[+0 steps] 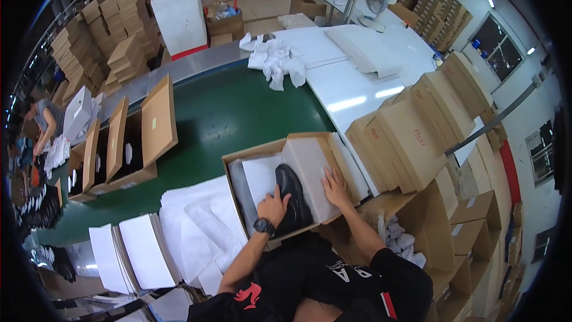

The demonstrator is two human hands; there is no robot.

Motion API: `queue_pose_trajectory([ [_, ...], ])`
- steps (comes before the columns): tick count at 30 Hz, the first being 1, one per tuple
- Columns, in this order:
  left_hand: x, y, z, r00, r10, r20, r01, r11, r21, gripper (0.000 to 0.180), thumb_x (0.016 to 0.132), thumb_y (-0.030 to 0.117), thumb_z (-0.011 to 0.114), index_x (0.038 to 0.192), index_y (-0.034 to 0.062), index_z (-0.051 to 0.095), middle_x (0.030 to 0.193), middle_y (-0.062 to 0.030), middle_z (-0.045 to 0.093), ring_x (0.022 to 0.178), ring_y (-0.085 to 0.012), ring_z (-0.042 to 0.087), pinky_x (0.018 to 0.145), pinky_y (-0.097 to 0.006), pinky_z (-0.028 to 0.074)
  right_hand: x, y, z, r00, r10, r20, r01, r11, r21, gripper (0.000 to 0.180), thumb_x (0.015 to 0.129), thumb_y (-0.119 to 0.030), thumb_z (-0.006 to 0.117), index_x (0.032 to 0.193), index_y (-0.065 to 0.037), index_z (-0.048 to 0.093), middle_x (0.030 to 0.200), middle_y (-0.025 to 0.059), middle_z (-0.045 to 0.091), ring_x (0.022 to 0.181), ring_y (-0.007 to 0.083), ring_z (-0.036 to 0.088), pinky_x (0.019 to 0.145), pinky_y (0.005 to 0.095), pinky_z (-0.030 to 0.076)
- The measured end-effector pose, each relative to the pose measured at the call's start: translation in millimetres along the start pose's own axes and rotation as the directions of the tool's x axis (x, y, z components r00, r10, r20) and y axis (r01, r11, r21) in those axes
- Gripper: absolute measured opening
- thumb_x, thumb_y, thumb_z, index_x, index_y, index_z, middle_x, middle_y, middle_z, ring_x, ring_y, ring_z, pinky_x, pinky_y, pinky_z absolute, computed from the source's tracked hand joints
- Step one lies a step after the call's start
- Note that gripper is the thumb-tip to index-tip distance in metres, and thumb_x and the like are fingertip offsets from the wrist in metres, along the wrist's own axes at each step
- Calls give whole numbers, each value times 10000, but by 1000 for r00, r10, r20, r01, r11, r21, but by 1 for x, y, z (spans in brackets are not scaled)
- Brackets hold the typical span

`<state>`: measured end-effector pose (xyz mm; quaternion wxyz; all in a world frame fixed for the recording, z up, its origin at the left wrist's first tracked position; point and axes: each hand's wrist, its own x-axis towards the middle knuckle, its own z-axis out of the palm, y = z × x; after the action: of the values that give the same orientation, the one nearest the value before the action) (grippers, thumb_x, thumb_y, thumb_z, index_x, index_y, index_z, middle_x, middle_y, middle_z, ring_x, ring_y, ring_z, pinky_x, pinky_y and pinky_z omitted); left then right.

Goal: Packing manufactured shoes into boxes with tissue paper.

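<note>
An open cardboard shoebox (242, 157) lies in front of me at the near edge of the green work surface. Inside it a black shoe (295, 195) rests on its side, next to a white sheet (262, 177). My left hand (273, 207), with a dark watch at the wrist, lies over the sheet and the shoe's edge, fingers apart. Along the right side of the box runs a paper-covered bulk (308, 164); what the paper covers is hidden. My right hand (336, 188) presses flat on that paper with fingers spread.
White paper stacks (146, 244) lie on the left, beyond them open shoeboxes (119, 161) with dark contents. Folded cardboard boxes (411, 131) stand at the right. Crumpled white paper (275, 62) and a fan (376, 1) are farther off. A co-worker (50, 122) stands at far left.
</note>
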<state>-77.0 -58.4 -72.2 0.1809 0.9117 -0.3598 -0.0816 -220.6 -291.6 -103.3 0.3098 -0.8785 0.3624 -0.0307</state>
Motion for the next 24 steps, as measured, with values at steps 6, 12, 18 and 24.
queue_pose_trajectory([
  [6,-14,14,3,977,107,-182,-72,979,190,626,961,486,541,1424,65,515,1051,-178,633,922,-349,586,812,-481,430,22,8,-10,999,-20,-29,18,997,-75,606,989,-459,491,1502,-147,410,1577,236,285,1467,413,240,1166,647,149],
  [12,3,21,-9,994,54,-93,-37,983,178,631,955,479,551,1434,72,507,1137,-163,615,1010,-332,556,863,-479,416,160,-104,-98,774,-434,-461,522,850,75,364,872,-140,706,1215,-35,643,1274,194,590,1194,371,568,995,410,480],
  [18,4,26,-27,992,-42,-116,23,986,-167,543,895,304,704,1383,116,558,1212,-174,592,1111,-368,545,968,-480,423,424,-112,-64,882,-176,-437,284,939,196,678,792,-352,791,1339,-58,520,1271,228,537,1158,396,561,973,468,484],
  [24,-82,24,-84,912,-342,-224,311,936,-164,437,823,51,722,1252,83,646,1112,-149,638,1011,-350,606,884,-425,487,550,-127,19,936,-121,-331,145,988,48,999,791,-321,781,1576,-214,172,1495,291,370,1319,477,457,1047,536,453],
])
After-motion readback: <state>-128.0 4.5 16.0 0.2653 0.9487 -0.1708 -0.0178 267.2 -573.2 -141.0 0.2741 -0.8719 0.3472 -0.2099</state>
